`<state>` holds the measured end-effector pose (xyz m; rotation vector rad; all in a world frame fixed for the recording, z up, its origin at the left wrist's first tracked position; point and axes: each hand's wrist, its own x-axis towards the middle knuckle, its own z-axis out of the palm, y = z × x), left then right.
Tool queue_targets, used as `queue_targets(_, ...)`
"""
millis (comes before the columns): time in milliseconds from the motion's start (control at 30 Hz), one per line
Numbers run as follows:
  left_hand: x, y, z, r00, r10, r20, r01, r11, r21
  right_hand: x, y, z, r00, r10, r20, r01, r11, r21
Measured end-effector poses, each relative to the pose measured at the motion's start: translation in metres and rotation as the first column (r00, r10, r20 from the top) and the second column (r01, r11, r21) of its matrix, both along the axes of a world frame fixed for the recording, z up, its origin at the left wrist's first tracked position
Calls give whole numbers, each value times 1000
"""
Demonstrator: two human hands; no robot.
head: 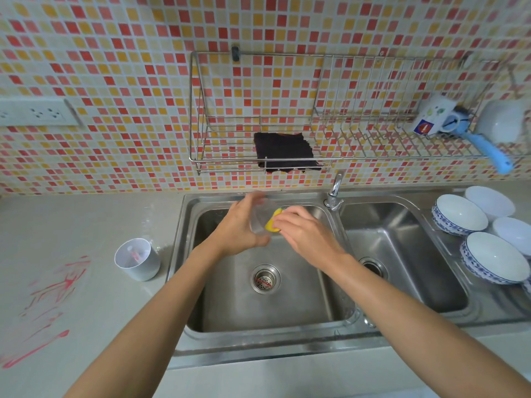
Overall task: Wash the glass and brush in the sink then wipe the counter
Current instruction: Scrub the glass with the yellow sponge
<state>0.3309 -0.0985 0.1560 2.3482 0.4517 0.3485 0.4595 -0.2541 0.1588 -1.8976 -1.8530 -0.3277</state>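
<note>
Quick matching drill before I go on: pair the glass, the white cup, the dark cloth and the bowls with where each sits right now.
Things:
1. glass
2. white cup
3. dark cloth
4. bowls

Places:
A. on the wall rack
B. on the counter, left of the sink
C. held in the left hand over the left basin
D. right of the sink

Pairs: 1-C, 2-B, 3-A, 4-D
</note>
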Motion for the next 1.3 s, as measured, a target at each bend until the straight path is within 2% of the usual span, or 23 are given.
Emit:
queue_targets(100,1,-1,0,997,54,47,-52,998,-32,-4,5,4,1000,8,-15,-7,998,66)
queue_targets(167,0,1,3,992,88,87,-87,996,-15,-7,9,8,992,-9,-128,17,998,63)
queue_targets(200,0,3,4,990,95,105,-96,995,5,-10,10,11,971,-38,-235,47,998,33)
queue_targets(300,-3,12,10,992,69,104,-78,993,83,-20,13,18,783,-162,-601,89,985,-149)
queue_targets(367,-3,17,12,995,56,77,-67,986,153,-22,14,20,651,-166,-741,50,983,-177)
queue_targets(400,-3,18,13,997,61,54,-70,979,191,-22,14,19,634,-171,-754,47,982,-184)
queue_targets(433,-4,19,13,997,68,27,-73,972,222,-21,14,18,656,-178,-733,47,979,-196)
queue_targets(500,-4,18,14,999,46,-4,-43,972,230,-14,15,16,813,-160,-560,48,977,-209)
queue_targets(567,-5,16,14,1000,-1,-31,7,979,203,-4,17,10,973,-10,-230,-37,979,-201)
queue_targets(633,-4,11,14,998,-22,-65,33,984,177,9,20,10,996,81,45,-72,981,-181)
queue_targets(700,-4,8,14,997,-28,-75,39,987,157,13,20,14,986,80,145,-63,992,-113)
queue_targets(800,-5,11,14,998,-20,-61,28,991,127,4,15,8,994,43,97,-39,998,-44)
queue_targets(867,-7,14,13,998,-6,-56,12,993,116,-6,13,0,992,18,-124,-29,996,-80)
queue_targets(933,-8,16,11,997,-3,-73,12,992,126,-9,12,-1,914,-91,-396,19,983,-181)
queue_targets(1000,-8,16,12,996,-3,-85,15,991,133,-5,11,1,830,-158,-534,25,968,-249)
queue_targets(1033,-8,15,13,996,-6,-88,18,991,135,-2,11,3,835,-141,-531,4,968,-250)
queue_targets(1067,-7,14,14,995,-11,-94,24,991,132,0,10,6,880,-96,-465,-18,972,-236)
queue_targets(1133,-7,11,17,994,-23,-104,36,992,120,7,10,7,987,40,-157,-68,983,-173)
queue_targets(1200,-5,12,19,994,-33,-105,41,996,78,13,9,6,995,85,55,-78,989,-128)
queue_targets(1300,-4,14,24,993,-58,-107,61,998,25,13,4,7,991,96,90,-87,992,-94)
